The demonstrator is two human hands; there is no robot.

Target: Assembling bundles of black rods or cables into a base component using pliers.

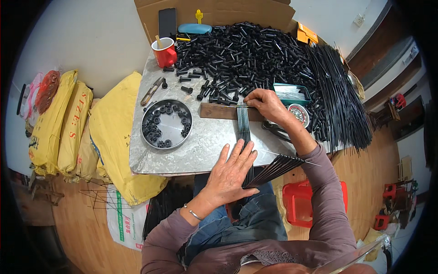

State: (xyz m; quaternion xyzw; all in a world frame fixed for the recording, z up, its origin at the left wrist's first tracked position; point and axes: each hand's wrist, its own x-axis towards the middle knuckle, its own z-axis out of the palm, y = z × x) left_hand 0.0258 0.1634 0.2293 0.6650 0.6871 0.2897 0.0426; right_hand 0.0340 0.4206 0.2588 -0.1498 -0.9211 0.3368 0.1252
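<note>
A row of thin dark rods runs side by side from a brown wooden block over the table's near edge toward my lap. My left hand lies flat on these rods, fingers stretched and spread. At the block, by the rods' far ends, my right hand is closed, thumb and fingertips pinched together. What they pinch is too small to make out. More dark rods fan out from beside my left hand toward my right forearm.
Black bolt-shaped pieces are heaped at the back, beside long black rods. Left stand a round tin with black rings and a red mug. A green box of pale sticks and a small bowl flank my right hand.
</note>
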